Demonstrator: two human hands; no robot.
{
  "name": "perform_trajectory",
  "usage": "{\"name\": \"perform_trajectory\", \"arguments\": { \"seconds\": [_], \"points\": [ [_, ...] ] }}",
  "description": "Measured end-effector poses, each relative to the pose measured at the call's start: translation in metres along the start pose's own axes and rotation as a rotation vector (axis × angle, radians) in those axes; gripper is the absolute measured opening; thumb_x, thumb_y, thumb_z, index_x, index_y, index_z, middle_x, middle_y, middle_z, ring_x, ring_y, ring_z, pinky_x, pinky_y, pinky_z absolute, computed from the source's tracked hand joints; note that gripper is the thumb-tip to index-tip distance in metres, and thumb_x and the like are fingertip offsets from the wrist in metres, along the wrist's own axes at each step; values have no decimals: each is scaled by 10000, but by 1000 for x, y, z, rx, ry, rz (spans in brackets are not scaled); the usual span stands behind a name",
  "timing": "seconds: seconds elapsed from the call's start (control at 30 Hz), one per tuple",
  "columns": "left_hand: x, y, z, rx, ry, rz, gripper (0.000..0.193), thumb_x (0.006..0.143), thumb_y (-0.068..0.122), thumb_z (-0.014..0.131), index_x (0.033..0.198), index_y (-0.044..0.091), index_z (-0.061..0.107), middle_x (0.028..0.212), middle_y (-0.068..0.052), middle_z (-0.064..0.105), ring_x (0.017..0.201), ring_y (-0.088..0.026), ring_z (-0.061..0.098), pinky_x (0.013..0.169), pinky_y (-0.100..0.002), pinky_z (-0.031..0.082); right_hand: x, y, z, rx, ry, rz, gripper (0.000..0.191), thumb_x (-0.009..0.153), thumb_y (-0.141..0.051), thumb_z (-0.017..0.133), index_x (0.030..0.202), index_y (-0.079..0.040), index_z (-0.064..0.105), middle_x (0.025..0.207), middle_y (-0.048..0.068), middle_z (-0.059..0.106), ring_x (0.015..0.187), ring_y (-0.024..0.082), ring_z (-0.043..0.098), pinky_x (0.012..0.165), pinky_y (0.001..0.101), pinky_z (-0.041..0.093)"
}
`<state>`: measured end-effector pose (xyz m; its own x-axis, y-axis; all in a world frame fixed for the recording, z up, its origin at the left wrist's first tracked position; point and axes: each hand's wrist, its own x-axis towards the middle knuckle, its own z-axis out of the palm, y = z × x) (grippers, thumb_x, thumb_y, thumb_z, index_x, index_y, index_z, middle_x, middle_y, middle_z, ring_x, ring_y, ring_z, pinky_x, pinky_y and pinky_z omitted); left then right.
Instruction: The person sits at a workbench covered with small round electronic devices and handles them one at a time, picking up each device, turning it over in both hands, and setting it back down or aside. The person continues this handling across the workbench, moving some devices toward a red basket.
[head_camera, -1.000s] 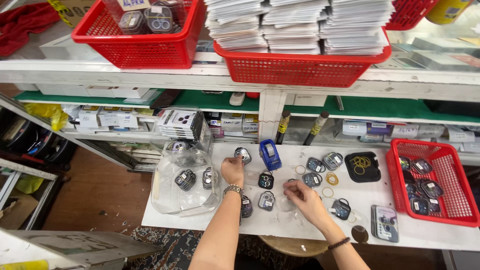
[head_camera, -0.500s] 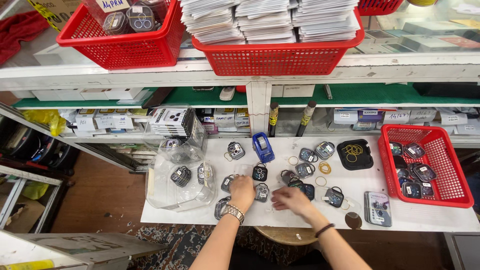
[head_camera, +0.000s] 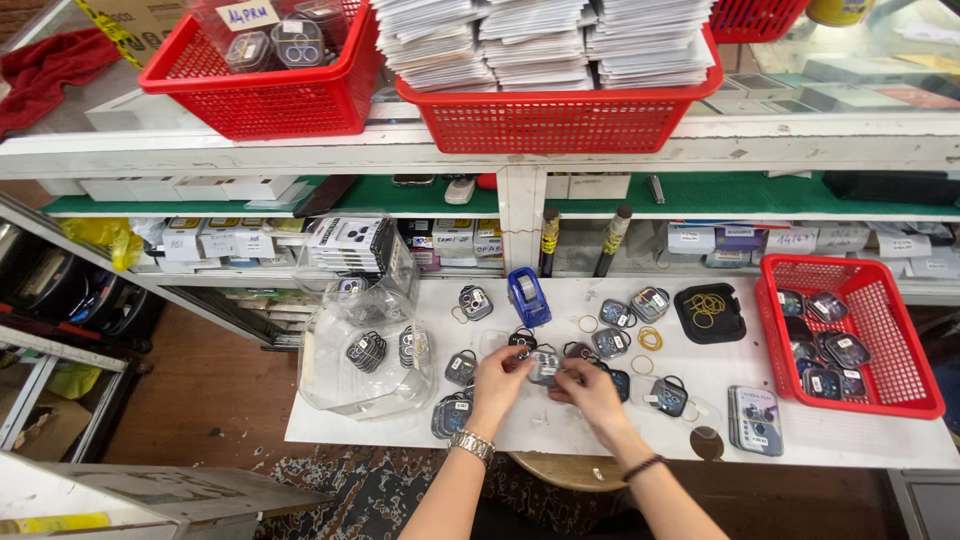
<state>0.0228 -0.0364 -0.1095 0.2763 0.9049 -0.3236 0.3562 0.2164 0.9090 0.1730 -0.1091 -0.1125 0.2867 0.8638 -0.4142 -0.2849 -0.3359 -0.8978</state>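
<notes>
Both hands, left hand (head_camera: 497, 372) and right hand (head_camera: 587, 385), pinch one small clear case (head_camera: 543, 366); it is squarish, with dark round inserts inside.

One head-worn camera looks steeply down from above at the white worktable (head_camera: 850, 435), shelves beyond, fairly near.

A white worktable (head_camera: 850, 440) fills the lower right of the frame, under a chipped white shelf (head_camera: 300, 155) with a green-lined tier (head_camera: 750, 195) below. Brown floor (head_camera: 200, 390) shows at lower left, and a patterned rug (head_camera: 340, 490) lies at bottom centre.
</notes>
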Motion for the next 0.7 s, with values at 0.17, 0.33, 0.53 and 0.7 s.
{"name": "perform_trajectory", "arguments": {
  "seconds": [0.17, 0.33, 0.53, 0.7],
  "points": [
    [-10, -1, 25, -978, -441, -239, 441, 992, 186, 504, 1423, 100, 535, 1244, -66, 698, 1124, -218, 700, 983, -411, 596, -9, -25, -28, -512, 33, -113, 425, 898, -146, 694, 1306, -32, 648, 1014, 168, 775, 847, 240, 758, 791, 349, 618],
    [-16, 13, 56, -1146, -380, -153, 401, 1112, 318, 444, 1275, -24, 575, 1180, -143, 677, 1080, -247, 677, 974, -427, 575, -28, -34, -17, -963, 186, -535, 516, 800, -234, 804, 1258, -63, 639, 1129, 164, 661, 1020, 311, 676, 843, 415, 566],
    [-20, 30, 47, -1153, -448, -206, 380, 1078, 332, 425, 1243, 34, 594, 1154, -114, 695, 1023, -230, 696, 900, -389, 580, -25, -41, -17, -1004, 159, -593, 646, 715, -202, 799, 1320, -93, 601, 1143, 166, 629, 1097, 362, 600, 904, 435, 525],
    [-14, 18, 51, -1139, -460, -76, 315, 1174, 275, 515, 1339, 25, 611, 1010, -115, 607, 869, -169, 635, 806, -360, 574, -17, -39, -16, -1034, 111, -502, 538, 776, -243, 785, 1279, -133, 626, 1197, 156, 621, 1134, 353, 591, 906, 424, 527]
  ]
}}
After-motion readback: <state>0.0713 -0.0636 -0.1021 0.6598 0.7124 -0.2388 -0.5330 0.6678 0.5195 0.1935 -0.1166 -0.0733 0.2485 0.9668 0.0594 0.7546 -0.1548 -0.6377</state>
